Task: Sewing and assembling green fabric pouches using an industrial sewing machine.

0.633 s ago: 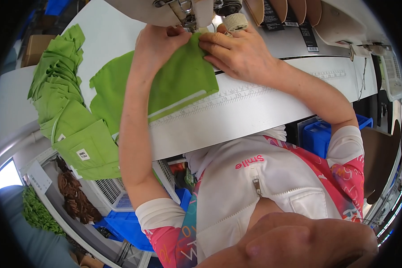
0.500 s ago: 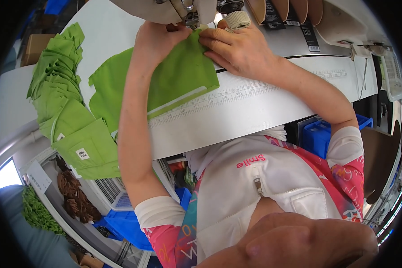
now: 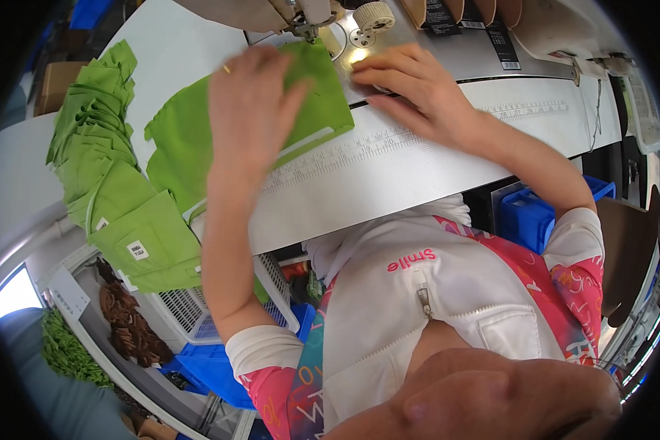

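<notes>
A bright green fabric piece with a pale strip along its near edge lies on the white sewing table. Its far right corner reaches the foot of a sewing machine. My left hand, smeared by motion, is over the fabric with the thumb spread away from the fingers; a ring shows on it. Over the metal bed, right of the fabric and apart from it, my right hand has its fingers stretched out. Its palm side is mostly hidden.
Stacked green pieces with white labels hang over the table's left edge. A printed ruler runs along the front. Brown curved pieces with black tags lie far right. White baskets and blue bins sit below.
Both hands have left the fabric's corner near the needle. My left hand has come back toward me; my right hand has moved right and its fingers have straightened. The fabric has shifted slightly left.
</notes>
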Available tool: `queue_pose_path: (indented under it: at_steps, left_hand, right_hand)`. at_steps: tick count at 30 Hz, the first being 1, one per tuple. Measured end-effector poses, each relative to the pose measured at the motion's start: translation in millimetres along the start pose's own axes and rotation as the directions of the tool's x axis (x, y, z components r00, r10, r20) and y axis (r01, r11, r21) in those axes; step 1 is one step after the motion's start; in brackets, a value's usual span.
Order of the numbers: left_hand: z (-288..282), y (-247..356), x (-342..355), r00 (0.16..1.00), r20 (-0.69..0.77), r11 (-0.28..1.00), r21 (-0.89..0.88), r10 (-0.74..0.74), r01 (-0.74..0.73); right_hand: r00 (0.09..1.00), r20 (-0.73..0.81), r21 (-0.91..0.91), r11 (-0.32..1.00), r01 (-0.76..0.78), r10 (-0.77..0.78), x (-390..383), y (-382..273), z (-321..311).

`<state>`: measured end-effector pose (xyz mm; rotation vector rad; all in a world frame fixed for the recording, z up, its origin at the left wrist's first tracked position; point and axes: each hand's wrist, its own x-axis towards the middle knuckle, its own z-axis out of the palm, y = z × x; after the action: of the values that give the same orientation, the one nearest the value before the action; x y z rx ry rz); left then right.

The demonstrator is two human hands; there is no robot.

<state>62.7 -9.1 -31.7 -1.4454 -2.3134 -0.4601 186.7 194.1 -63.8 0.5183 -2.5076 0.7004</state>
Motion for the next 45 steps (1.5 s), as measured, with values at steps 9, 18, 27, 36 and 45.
queue_pose_path:
  at_steps: [9, 18, 27, 36, 45]
  left_hand:
    - [-11, 39, -37, 0.661, 0.416, 0.171, -0.753, -0.624, 0.636]
    - [-9, 41, -50, 0.875, 0.254, 0.431, -0.792, -0.412, 0.432]
    - [-12, 40, -45, 0.899, 0.211, 0.501, -0.770, -0.383, 0.394]
    - [-16, 42, -40, 0.992, -0.078, 0.940, -0.320, 0.097, -0.117]
    - [-13, 41, -43, 0.981, -0.092, 0.947, -0.257, 0.172, -0.190]
  right_hand:
    - [0.623, 0.503, 0.824, -0.116, -0.554, 0.598, -24, -57, -17]
    - [0.648, 0.708, 0.706, -0.245, -0.665, 0.282, 13, -38, 13]
    - [0.788, 0.404, 0.728, 0.358, -0.584, 0.465, 8, -50, 15]
    - [0.702, 0.533, 0.742, 0.137, -0.656, 0.473, 4, -53, 8]
    - [0.667, 0.577, 0.740, 0.045, -0.672, 0.471, 6, -50, 6]
